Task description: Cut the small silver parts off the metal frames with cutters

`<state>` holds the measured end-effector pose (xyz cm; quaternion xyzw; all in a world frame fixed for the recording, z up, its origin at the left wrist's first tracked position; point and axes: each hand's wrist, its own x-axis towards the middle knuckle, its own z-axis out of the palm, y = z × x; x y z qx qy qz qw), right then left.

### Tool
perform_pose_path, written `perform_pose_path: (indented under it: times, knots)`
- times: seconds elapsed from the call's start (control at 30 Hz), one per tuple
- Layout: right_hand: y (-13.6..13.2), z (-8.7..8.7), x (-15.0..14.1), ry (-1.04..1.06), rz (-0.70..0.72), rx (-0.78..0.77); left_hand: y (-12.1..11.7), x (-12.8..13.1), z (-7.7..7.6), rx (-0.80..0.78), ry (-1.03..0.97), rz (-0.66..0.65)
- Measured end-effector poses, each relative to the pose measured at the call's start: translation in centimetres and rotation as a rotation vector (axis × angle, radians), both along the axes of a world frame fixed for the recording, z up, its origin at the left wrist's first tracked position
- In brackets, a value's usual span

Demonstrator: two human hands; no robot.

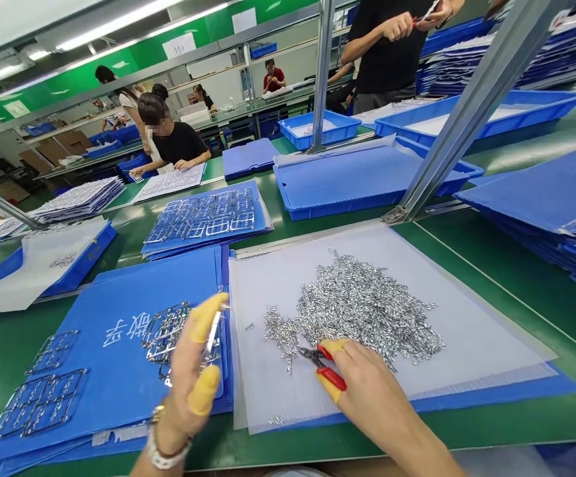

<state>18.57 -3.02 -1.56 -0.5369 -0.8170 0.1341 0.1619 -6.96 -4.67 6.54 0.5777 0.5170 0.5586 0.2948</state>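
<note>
My right hand [362, 377] wears yellow finger covers and is closed around red-handled cutting nippers [324, 371]. The nippers' jaws point left, at the edge of a large heap of small shiny silver pieces [362, 308] on a white sheet [467, 331]. To the left, my left hand [189, 371], also with yellow finger covers, is blurred over a pile of shiny sprue frames [166, 331]. Its thumb and forefinger are spread apart. A bright strip [212, 334] shows beside the forefinger; blur hides whether it touches the hand.
More sprue frames [44, 397] lie on a blue board [114, 285] at left. Beyond are stacked frames on boards [203, 212] and a blue tray [337, 205]. A slanted metal post [481, 99] rises behind the sheet. Several people work farther back, one standing person [387, 46] holding a red-handled tool.
</note>
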Motion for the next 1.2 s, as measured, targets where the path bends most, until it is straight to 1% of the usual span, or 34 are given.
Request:
perform_pose_path:
  times: [0.03, 0.07, 0.1, 0.13, 0.2, 0.27, 0.33, 0.4, 0.47, 0.57, 0.63, 0.77, 0.87, 0.93, 1.0, 1.03, 1.07, 1.1, 1.2]
  knots:
    - [-0.6, -0.2, -0.1, 0.038, 0.050, -0.001, 0.0, -2.1, 0.7, 0.113, 0.295, 0.043]
    - [-1.4, -0.3, -0.5, 0.076, 0.112, -0.009, 0.1, -4.1, 1.1, 0.148, 0.550, 0.098]
    - [-2.1, -0.4, -1.0, 0.110, 0.183, -0.022, 0.4, -6.0, 1.2, 0.137, 0.763, 0.163]
    - [-2.9, -0.6, -1.8, 0.132, 0.258, -0.043, 0.8, -7.7, 1.0, 0.091, 0.937, 0.217]
    - [-4.3, -1.0, -3.7, 0.130, 0.384, -0.054, 1.6, -10.2, -0.1, -0.059, 1.177, 0.240]
    - [-5.2, -1.6, -5.4, 0.084, 0.462, -0.009, 2.1, -11.7, -1.5, -0.187, 1.286, 0.191]
    - [-5.6, -2.1, -6.4, 0.029, 0.481, 0.039, 2.2, -12.3, -2.5, -0.211, 1.294, 0.154]
    - [-5.5, -2.4, -6.7, 0.002, 0.463, 0.020, 2.2, -12.5, -2.8, -0.149, 1.242, 0.169]
    - [-5.3, -2.2, -6.5, 0.003, 0.443, -0.063, 1.9, -12.5, -2.5, -0.072, 1.169, 0.198]
    - [-4.8, -1.7, -6.0, 0.005, 0.434, -0.188, 1.1, -12.4, -1.8, -0.005, 1.061, 0.219]
    - [-4.6, -1.5, -5.8, 0.007, 0.444, -0.237, 0.3, -12.1, -1.6, 0.032, 0.998, 0.229]
    - [-4.3, -1.2, -6.0, 0.016, 0.457, -0.295, -2.0, -11.8, -1.8, 0.108, 0.891, 0.249]
    - [-4.3, -1.1, -5.9, 0.054, 0.435, -0.285, -3.8, -12.0, -1.9, 0.140, 0.821, 0.282]
    - [-4.0, -1.0, -5.6, 0.105, 0.401, -0.248, -4.8, -12.1, -1.9, 0.164, 0.792, 0.321]
    - [-3.3, -1.1, -4.9, 0.175, 0.336, -0.188, -5.6, -11.4, -2.1, 0.200, 0.782, 0.367]
    - [-2.8, -1.1, -4.4, 0.216, 0.284, -0.155, -5.9, -10.6, -2.3, 0.218, 0.777, 0.365]
    - [-2.2, -1.2, -3.8, 0.261, 0.219, -0.128, -6.1, -9.4, -2.5, 0.227, 0.765, 0.329]
    - [-1.6, -1.4, -3.3, 0.309, 0.142, -0.112, -6.3, -7.9, -2.7, 0.226, 0.743, 0.255]
    - [-0.1, -2.0, -1.7, 0.451, -0.125, -0.141, -5.8, -2.2, -3.4, 0.170, 0.637, -0.083]
